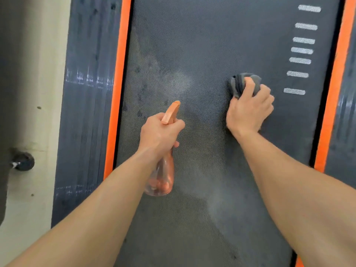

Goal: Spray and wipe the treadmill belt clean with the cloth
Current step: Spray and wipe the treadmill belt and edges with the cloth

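The dark textured treadmill belt (221,45) fills the middle of the head view, with dusty pale patches and dark wet spots on its left half. My left hand (159,133) grips a clear spray bottle (163,180) with an orange nozzle, held above the belt and pointing away from me; a faint mist hangs in front of the nozzle. My right hand (250,110) presses a bunched grey cloth (242,84) onto the belt, to the right of the bottle.
Orange strips (117,93) border the belt on both sides, with ribbed dark side rails (86,112) beyond them. White dash marks (300,60) run along the belt's right side. A pale floor (28,199) and a small black wheel (24,160) lie at the left.
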Demonstrator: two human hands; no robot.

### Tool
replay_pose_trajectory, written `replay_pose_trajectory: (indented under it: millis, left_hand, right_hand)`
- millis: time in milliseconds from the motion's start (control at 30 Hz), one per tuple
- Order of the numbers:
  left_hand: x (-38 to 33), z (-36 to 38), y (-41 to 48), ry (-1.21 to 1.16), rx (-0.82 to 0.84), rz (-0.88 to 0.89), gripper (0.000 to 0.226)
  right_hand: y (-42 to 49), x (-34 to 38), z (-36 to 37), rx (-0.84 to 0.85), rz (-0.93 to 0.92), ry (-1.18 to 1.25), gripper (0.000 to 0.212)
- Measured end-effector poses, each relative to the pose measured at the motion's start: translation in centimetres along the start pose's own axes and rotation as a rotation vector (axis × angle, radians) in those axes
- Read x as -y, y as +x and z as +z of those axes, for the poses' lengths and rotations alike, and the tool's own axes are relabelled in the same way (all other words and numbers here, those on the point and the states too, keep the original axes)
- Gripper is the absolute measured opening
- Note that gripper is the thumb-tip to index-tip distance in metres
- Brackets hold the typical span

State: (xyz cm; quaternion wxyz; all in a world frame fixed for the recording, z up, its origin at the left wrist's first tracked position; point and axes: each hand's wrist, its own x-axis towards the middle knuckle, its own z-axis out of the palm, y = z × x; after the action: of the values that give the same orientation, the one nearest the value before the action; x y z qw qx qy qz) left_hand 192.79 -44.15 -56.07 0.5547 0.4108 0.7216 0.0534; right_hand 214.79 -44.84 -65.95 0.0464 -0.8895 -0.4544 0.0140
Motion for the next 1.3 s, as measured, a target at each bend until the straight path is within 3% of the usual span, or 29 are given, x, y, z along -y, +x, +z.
replay_pose_trajectory:
  millis: [33, 67, 200, 233, 267, 300, 400, 533, 600, 733, 833, 900, 1033, 1300]
  left_hand:
    - [-0.1, -0.4, 0.2, -0.011, -0.016, -0.006, 0.013]
    - [-0.2, -0.7, 0.4, -0.021, -0.037, -0.016, 0.012]
    - [-0.4, -3.2, 1.7, -0.114, -0.063, -0.031, 0.010]
    - [-0.4, -3.8, 1.9, -0.123, -0.046, -0.024, 0.012]
    - [-0.4, -4.3, 2.1, -0.116, -0.030, -0.012, 0.016]
    - [-0.3, -4.7, 2.2, -0.094, -0.013, -0.005, 0.018]
    - [0.6, -5.2, 2.7, -0.042, -0.017, -0.005, 0.023]
    - [2.4, -5.4, 2.8, -0.107, -0.057, 0.003, 0.020]
    - [2.8, -5.5, 2.6, -0.154, -0.057, -0.009, 0.025]
    - [2.8, -5.5, 1.7, -0.194, -0.057, -0.025, 0.008]
    - [2.3, -5.3, 1.2, -0.148, -0.059, -0.024, 0.011]
    - [1.7, -5.6, 1.1, -0.181, -0.053, -0.020, 0.007]
    - [0.3, -6.0, 1.5, -0.241, -0.063, -0.010, 0.011]
    - [-2.1, -6.9, 3.2, -0.213, -0.194, -0.029, 0.002]
  right_hand:
    - [-1.4, 1.9, 0.1, -0.007, -0.036, 0.033, 0.051]
    - [-3.6, 3.0, 0.0, 0.013, -0.185, 0.093, 0.050]
    - [-13.4, 1.4, -0.7, 0.252, -1.156, 0.171, 0.052]
    - [-12.6, 0.5, -0.8, 0.302, -1.290, 0.170, 0.052]
    - [-10.7, 0.3, -0.7, 0.308, -1.307, 0.185, 0.052]
    - [-8.3, 0.7, -0.2, 0.274, -1.204, 0.196, 0.051]
    - [-0.6, 3.9, 0.9, 0.075, -0.654, 0.162, 0.054]
    - [1.4, 10.1, 1.0, 0.019, -0.202, 0.114, 0.051]
    - [-1.9, 10.6, 0.9, 0.027, -0.291, 0.144, 0.051]
    - [-11.9, 6.0, 0.7, 0.155, -1.071, 0.224, 0.059]
    - [-12.3, 2.5, -0.5, 0.275, -1.382, 0.130, 0.058]
    - [-9.8, 1.3, -0.5, 0.236, -1.290, 0.124, 0.061]
    - [-6.6, 0.3, -1.0, 0.236, -0.845, 0.105, 0.077]
    - [-7.3, 1.6, -1.2, 0.207, -0.718, 0.086, 0.060]
